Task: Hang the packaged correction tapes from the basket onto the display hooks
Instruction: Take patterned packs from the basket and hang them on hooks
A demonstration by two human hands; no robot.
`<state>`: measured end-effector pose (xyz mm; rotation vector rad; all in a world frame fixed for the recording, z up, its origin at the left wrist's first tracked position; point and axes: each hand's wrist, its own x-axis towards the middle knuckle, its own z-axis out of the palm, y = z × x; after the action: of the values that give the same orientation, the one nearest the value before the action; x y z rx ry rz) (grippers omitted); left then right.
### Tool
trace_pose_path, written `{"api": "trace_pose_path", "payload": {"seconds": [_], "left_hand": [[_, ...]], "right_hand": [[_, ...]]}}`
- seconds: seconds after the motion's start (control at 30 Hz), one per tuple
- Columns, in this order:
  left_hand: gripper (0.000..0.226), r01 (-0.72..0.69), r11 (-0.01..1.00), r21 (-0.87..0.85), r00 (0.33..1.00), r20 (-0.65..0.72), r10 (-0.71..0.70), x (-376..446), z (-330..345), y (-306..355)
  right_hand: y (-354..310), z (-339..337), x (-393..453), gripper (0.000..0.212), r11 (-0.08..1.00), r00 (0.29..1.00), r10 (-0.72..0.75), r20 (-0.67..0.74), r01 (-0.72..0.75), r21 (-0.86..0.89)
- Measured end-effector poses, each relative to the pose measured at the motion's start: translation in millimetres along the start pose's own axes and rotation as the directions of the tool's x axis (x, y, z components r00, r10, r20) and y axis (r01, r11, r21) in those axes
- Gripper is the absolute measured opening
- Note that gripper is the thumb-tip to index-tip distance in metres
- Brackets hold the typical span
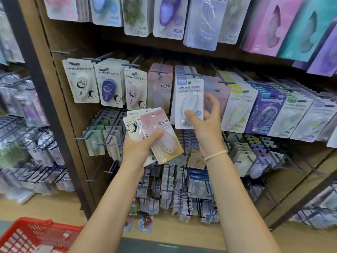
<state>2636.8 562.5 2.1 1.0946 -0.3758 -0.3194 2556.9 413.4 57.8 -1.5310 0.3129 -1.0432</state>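
White-carded correction tape (pixel 188 105) is pinched by the right hand (pixel 206 119) at its hook (pixel 189 74). Left hand (pixel 140 145) grips a fanned stack (pixel 155 132), left of that card. Risk: missed hole snags; loose fan may slip. Neighbouring packs (pixel 238 108) crowd the hook. Red basket (pixel 36 234) sits far below-left.

Single head view, worn at head height, looking forward and slightly down along both forearms. Wide-angle; edges bowed. Close to display rack (pixel 54 110), within arm's reach. Left hand (pixel 138 143) and right hand (pixel 206 123) near frame centre; hook rows above, below and to both sides of grip. Red basket (pixel 27 232) in lower-left corner, below and left of grip. No second view to share.
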Motion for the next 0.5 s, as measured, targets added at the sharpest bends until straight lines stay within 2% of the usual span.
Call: {"api": "trace_pose_path", "payload": {"seconds": [0.07, 0.2, 0.33, 0.5], "left_hand": [[0.049, 0.003, 1.000, 0.008, 1.000, 0.016, -0.003, 2, -4, 0], [0.050, 0.014, 1.000, 0.012, 0.999, 0.032, -0.015, 7, -12, 1], [0.051, 0.039, 0.999, 0.020, 0.998, 0.045, -0.040, 12, -18, 0], [0.041, 0.066, 0.998, 0.024, 0.996, 0.062, -0.067, 17, -21, -2]], "right_hand": [[1, 2, -1, 0.065, 0.999, 0.999, -0.039, 0.004, 0.039, -0.021], [5, 9, 2, 0.053, 0.979, 0.991, -0.130, -0.014, 0.126, -0.160], [18, 18, 12, 0.053, 0.980, 0.994, -0.098, -0.059, 0.086, -0.178], [30, 31, 29, 0.058, 0.989, 0.993, -0.037, -0.111, 0.021, -0.145]]}}
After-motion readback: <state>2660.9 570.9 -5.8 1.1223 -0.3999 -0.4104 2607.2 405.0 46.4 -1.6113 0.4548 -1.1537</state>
